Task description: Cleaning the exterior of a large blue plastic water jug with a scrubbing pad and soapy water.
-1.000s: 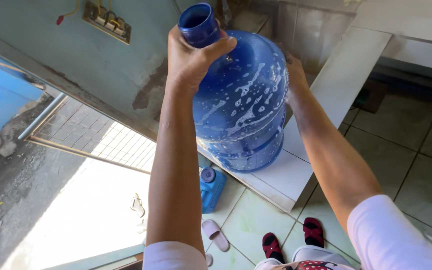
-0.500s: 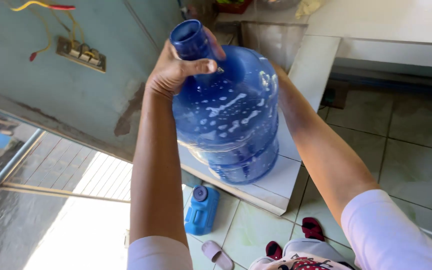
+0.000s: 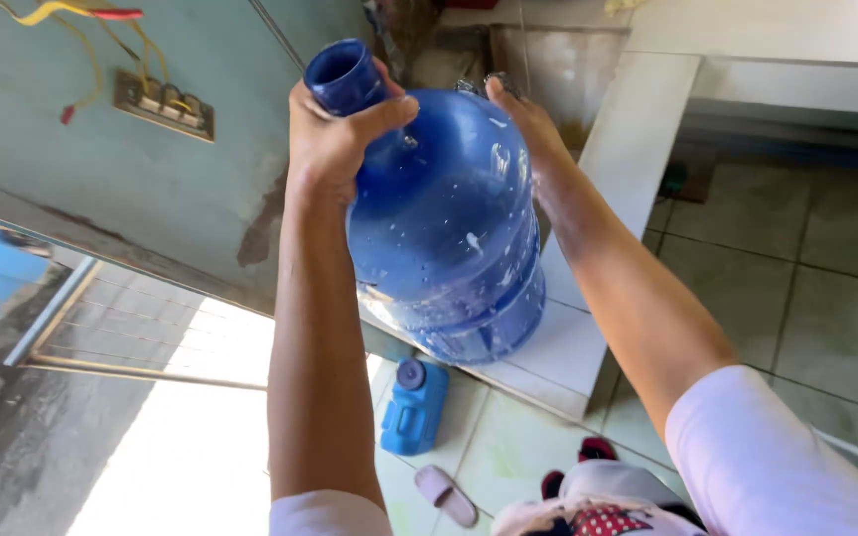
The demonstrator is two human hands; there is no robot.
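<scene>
Hands grip a large blue water jug [image 3: 444,228], the kind used on a dispenser, held up in the air between both arms. Left hand [image 3: 335,139] is wrapped around the jug's shoulder just under the neck, thumb lying across the front of the plastic, the other fingers curled behind and out of sight. Open neck of the jug [image 3: 345,74] points up and to the left, just above that hand. Right hand [image 3: 523,124] is pressed flat against the far upper side of the jug, fingers extended along the curve; palm contact itself is hidden by the jug body. Jug is tilted, base lower and toward the right, neck higher. Droplets and water streaks show on the inner wall.

Directly below the jug's base: a white tiled ledge [image 3: 568,347], not touching it as far as can be told. On the tiled floor [image 3: 826,318] underneath: a small blue jerrycan [image 3: 414,407] with a round cap, a pale slipper [image 3: 446,494] near it, and a dark red sandal [image 3: 598,449] beside the ledge. Behind the left hand, a greenish wall [image 3: 101,189] carries an electrical box with loose yellow and red wires [image 3: 161,99].
</scene>
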